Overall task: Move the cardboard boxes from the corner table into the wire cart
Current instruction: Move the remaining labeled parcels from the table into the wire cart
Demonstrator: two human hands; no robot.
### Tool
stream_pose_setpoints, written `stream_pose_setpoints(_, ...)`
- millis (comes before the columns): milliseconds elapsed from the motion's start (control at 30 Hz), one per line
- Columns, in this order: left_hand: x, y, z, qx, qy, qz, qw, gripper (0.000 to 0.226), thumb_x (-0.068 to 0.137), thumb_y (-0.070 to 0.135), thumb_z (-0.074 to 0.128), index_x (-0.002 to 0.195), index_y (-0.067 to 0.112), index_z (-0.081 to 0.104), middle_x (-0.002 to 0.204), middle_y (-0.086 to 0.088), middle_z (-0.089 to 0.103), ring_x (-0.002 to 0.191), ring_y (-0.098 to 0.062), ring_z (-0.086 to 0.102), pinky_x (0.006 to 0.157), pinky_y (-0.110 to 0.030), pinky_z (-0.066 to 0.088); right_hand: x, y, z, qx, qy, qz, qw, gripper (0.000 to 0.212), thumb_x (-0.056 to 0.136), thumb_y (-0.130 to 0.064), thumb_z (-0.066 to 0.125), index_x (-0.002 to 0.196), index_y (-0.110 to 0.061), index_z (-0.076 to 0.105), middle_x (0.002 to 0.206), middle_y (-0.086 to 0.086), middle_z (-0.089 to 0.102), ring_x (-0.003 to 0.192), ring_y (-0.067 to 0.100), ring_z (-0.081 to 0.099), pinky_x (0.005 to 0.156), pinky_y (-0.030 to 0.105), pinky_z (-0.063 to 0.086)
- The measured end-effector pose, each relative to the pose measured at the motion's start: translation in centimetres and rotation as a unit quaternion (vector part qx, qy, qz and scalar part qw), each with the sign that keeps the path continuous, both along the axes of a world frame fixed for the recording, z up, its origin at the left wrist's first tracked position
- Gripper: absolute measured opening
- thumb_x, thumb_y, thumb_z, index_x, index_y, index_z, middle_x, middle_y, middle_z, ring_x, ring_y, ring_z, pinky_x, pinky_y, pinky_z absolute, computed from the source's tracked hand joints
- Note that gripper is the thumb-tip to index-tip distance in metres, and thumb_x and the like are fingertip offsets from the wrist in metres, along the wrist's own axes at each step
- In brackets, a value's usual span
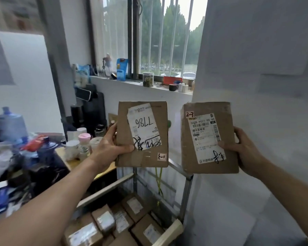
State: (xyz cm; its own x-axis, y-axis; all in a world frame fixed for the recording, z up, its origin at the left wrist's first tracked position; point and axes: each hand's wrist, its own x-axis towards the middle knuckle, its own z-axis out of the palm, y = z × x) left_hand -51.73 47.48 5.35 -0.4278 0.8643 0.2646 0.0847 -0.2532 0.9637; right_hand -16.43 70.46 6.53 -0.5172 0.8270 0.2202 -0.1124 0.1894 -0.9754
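Both arms reach forward and up. The left hand [108, 148] grips the left box [142, 134] by its left edge, thumb across the label; the right hand [245, 150] clamps the right box [209, 137] by its right edge the same way. Both boxes are held upright in the air above the wire cart [185, 190]. About seven more boxes [135, 221] lie inside the cart, some cut off at the bottom edge. The cluttered table [75, 162] at left is blurred
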Motion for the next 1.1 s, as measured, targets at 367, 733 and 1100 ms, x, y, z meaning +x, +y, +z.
stream_pose_setpoints(367, -12.6, 0.6, -9.3, -0.043, -0.026, 0.081, 0.995, 0.098, 0.056, 0.030, 0.092, 0.140, 0.041, 0.045, 0.126, 0.001, 0.067, 0.115, -0.024, 0.065, 0.090, -0.045, 0.058, -16.6, 3.8, -4.9, -0.039, -0.062, 0.077, 0.994, 0.094, 0.051, -0.031, 0.095, 0.132, -0.038, 0.049, 0.109, 0.005, 0.076, 0.101, 0.040, 0.073, 0.084, 0.066, 0.057)
stream_pose_setpoints(733, -21.3, -1.9, -18.6, -0.114, -0.079, 0.142, 0.980, 0.090, 0.057, 0.016, 0.088, 0.136, 0.037, 0.049, 0.114, 0.004, 0.074, 0.105, -0.019, 0.071, 0.075, -0.033, 0.061, -29.8, 3.9, -15.7, -0.122, -0.134, 0.107, 0.978, 0.095, 0.044, -0.032, 0.094, 0.130, -0.034, 0.051, 0.108, 0.008, 0.076, 0.095, 0.037, 0.074, 0.075, 0.056, 0.061)
stream_pose_setpoints(1100, -22.9, -3.9, -28.0, -0.243, -0.093, 0.193, 0.946, 0.096, 0.064, 0.016, 0.093, 0.141, 0.034, 0.039, 0.116, 0.008, 0.067, 0.093, -0.005, 0.071, 0.066, -0.015, 0.055, -35.5, 5.4, -26.3, -0.175, -0.268, 0.142, 0.937, 0.080, 0.071, -0.012, 0.089, 0.134, -0.033, 0.043, 0.094, 0.008, 0.079, 0.083, 0.035, 0.077, 0.060, 0.038, 0.061)
